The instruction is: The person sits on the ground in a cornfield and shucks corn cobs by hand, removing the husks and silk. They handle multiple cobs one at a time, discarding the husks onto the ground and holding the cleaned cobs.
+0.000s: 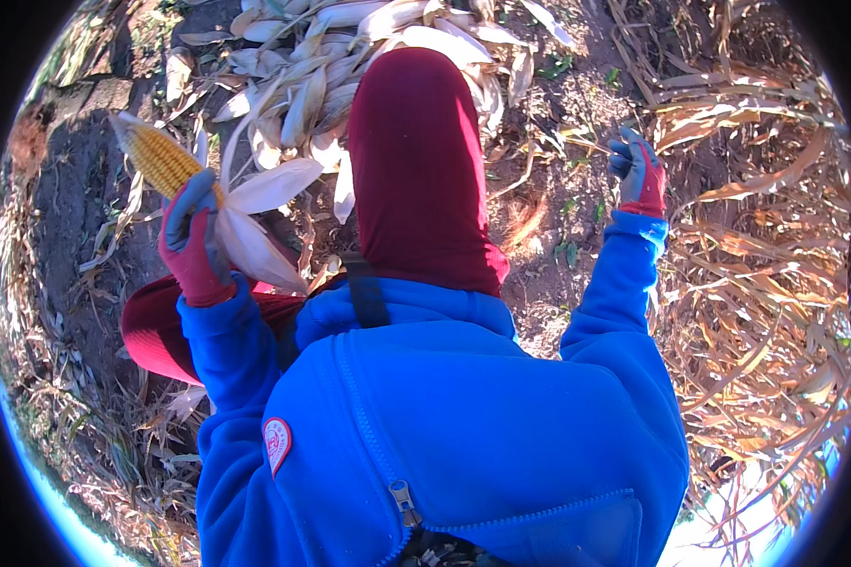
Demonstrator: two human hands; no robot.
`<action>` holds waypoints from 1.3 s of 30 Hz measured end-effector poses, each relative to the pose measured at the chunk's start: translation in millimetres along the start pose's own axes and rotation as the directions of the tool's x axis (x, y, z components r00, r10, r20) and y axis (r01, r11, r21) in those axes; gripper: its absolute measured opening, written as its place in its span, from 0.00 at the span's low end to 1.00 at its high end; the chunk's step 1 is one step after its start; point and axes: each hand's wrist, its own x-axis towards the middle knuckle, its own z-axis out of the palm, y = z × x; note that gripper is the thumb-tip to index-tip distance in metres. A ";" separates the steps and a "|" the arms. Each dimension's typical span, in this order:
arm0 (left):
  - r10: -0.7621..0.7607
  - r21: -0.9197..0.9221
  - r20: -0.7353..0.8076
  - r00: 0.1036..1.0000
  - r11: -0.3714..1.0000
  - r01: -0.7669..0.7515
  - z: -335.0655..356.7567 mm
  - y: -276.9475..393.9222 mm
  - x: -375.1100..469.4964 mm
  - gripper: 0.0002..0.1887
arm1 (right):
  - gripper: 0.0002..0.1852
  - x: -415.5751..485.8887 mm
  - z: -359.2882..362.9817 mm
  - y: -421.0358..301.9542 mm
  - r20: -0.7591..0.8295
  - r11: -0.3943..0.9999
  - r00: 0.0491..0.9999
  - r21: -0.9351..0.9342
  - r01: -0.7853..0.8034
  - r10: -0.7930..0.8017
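My left hand (191, 237), in a red and grey work glove, grips a yellow corn cob (162, 157) near its base. The bare kernels point up and to the left. Pale peeled husk leaves (266, 190) hang off the cob's base to the right of the glove. On the far side, my right hand (638, 172) wears the same kind of glove and is raised above the ground near dry corn leaves. Its fingers are curled, and the inside of the palm is hidden, so I cannot tell whether it holds something small.
A heap of husk-covered corn ears (319, 85) lies on the soil beyond my raised knee (420, 156). Dry corn stalks and leaves (759, 269) cover the right side. A tuft of brown corn silk (527, 223) rests on the ground right of my knee.
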 end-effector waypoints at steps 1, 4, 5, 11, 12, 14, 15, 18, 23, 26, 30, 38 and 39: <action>-0.056 -0.058 0.051 0.997 0.997 0.059 3.2 -0.8 1.1 0.14 | 0.21 -3.8 15.8 -19.2 0.040 0.998 0.997 0.036 0.059 -0.060; -0.143 -0.162 0.250 0.958 0.969 0.187 16.7 0.8 6.3 0.16 | 0.26 -43.7 89.7 -88.2 0.361 0.952 0.908 0.284 0.110 -0.213; -0.152 -0.145 0.263 0.953 0.970 0.194 19.1 6.3 3.7 0.16 | 0.26 -49.4 121.8 -97.0 0.517 0.913 0.820 0.407 0.015 -0.244; -0.111 -0.002 0.306 0.945 0.993 0.117 13.8 2.9 3.6 0.15 | 0.23 -127.3 305.3 -139.1 0.760 0.818 0.552 0.531 -0.223 -0.343; -0.091 -0.045 0.329 0.940 0.993 0.112 12.8 5.2 4.7 0.15 | 0.23 -135.3 329.4 -129.1 0.764 0.795 0.528 0.554 -0.246 -0.369; -0.117 -0.205 0.374 0.920 0.957 0.205 8.3 9.0 3.1 0.13 | 0.22 -154.0 362.0 -113.8 0.756 0.867 0.571 0.476 -0.144 -0.320; -0.163 -0.316 0.397 0.903 0.900 0.301 5.4 9.4 1.0 0.12 | 0.22 -157.5 373.1 -98.4 0.830 0.927 0.490 0.360 -0.105 -0.267; -0.175 -0.488 0.534 0.827 0.735 0.470 -13.5 -7.6 -5.6 0.10 | 0.20 -172.6 370.6 -92.8 0.957 0.981 0.280 0.122 -0.149 -0.076; -0.186 -0.822 0.444 0.876 0.305 0.481 4.8 -13.3 -10.8 0.25 | 0.16 -186.0 378.8 -78.3 0.907 0.869 0.416 0.249 -0.427 -0.056; -0.284 -0.742 0.423 0.860 0.436 0.509 14.8 9.0 -1.2 0.28 | 0.17 -188.5 387.1 -70.8 0.822 0.887 0.569 0.248 -0.390 0.020; -0.489 -0.573 0.441 0.752 0.492 0.656 16.0 -1.2 2.8 0.32 | 0.19 -188.7 393.0 -55.0 0.727 0.907 0.683 0.236 -0.349 0.074; -0.521 -0.451 0.459 0.720 0.561 0.694 9.7 -2.2 -1.1 0.23 | 0.15 -164.1 401.0 -25.7 0.671 0.978 0.741 0.171 -0.118 -0.027; -0.533 -0.474 0.460 0.711 0.530 0.704 8.9 -3.7 -2.1 0.23 | 0.15 -166.1 399.8 -29.5 0.662 0.990 0.747 0.137 -0.033 -0.067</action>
